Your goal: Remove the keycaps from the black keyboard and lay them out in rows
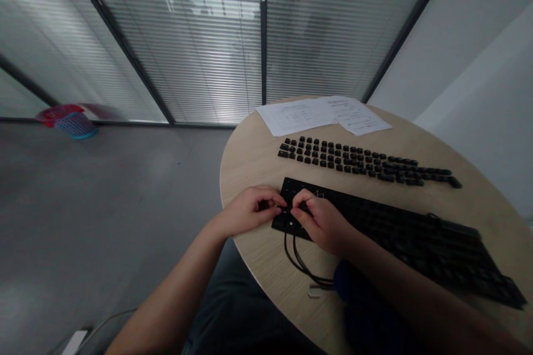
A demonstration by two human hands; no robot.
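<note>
A black keyboard (375,216) lies slantwise on the round table, its left end under my fingers. My left hand (252,212) rests at that end, thumb and index finger pinched close together at the keys; whatever is between them is too small to make out. Just to its right, my right hand (322,223) is closed over the keyboard with thumb and fingers curled together. Thin wire (318,194) pokes out above its fingers, and the rest of that piece is hidden. Behind the keyboard, loose black keycaps (333,156) are laid out in rows.
Printed papers (308,115) lie at the back of the wooden table (250,161). A black cable (306,270) loops near the front edge, beside a small bent metal piece (314,293). Red and blue baskets (75,123) stand on the floor by the glass partition.
</note>
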